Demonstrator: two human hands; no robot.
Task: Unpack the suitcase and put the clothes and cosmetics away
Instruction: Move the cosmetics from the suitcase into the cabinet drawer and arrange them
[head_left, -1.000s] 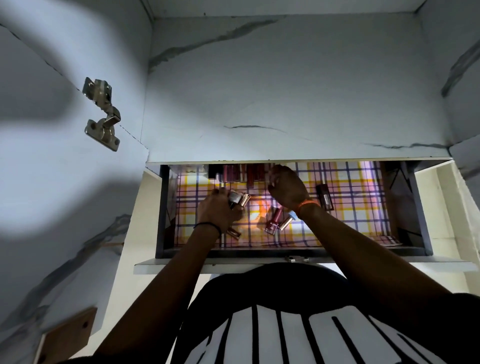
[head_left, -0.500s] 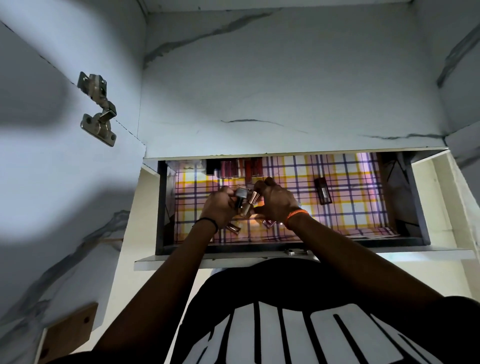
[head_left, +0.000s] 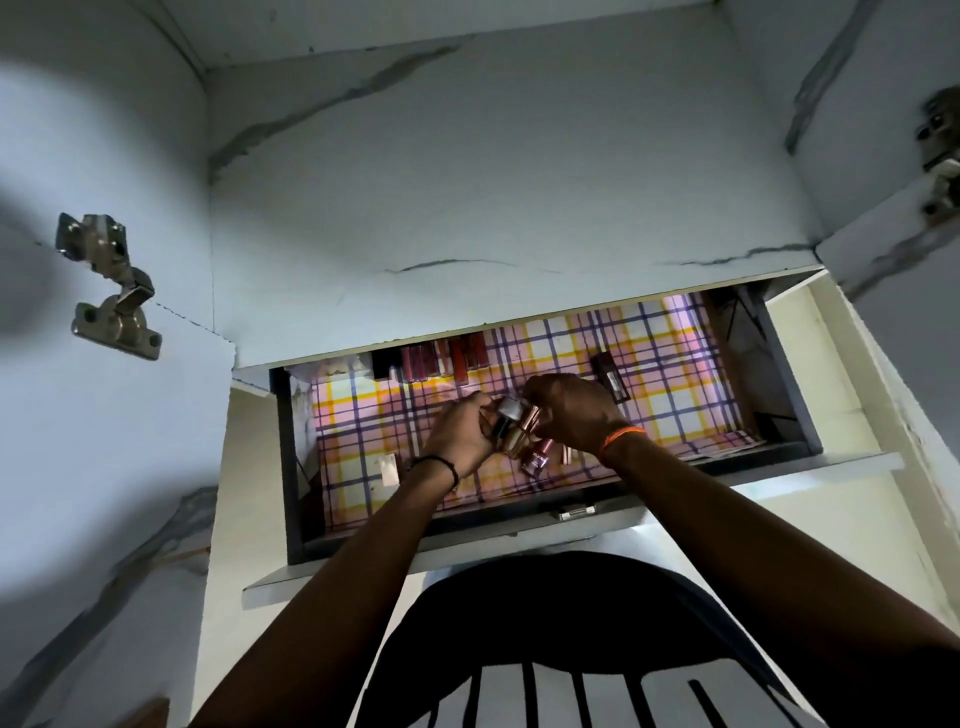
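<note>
An open drawer (head_left: 519, 535) lined with plaid paper sits under a marbled shelf. Both hands meet over its middle. My left hand (head_left: 460, 439) grips a bunch of small cosmetic bottles (head_left: 511, 423) with silver and gold caps. My right hand (head_left: 569, 410) curls its fingers onto the same bunch from the right. A red nail polish bottle (head_left: 537, 457) lies on the liner just below the hands. A row of red lip glosses (head_left: 441, 358) lines the drawer's back. A dark lipstick tube (head_left: 613, 376) lies to the right.
A small pale box (head_left: 388, 468) lies at the drawer's left. Metal hinges (head_left: 111, 288) stick out from the left cupboard wall, and another hinge (head_left: 940, 150) from the right wall. The shelf board (head_left: 493, 208) overhangs the drawer's back.
My right hand came back from the drawer's rear to join the left hand at the bunch of bottles. The view has tilted, and both hands stay together over the drawer's middle.
</note>
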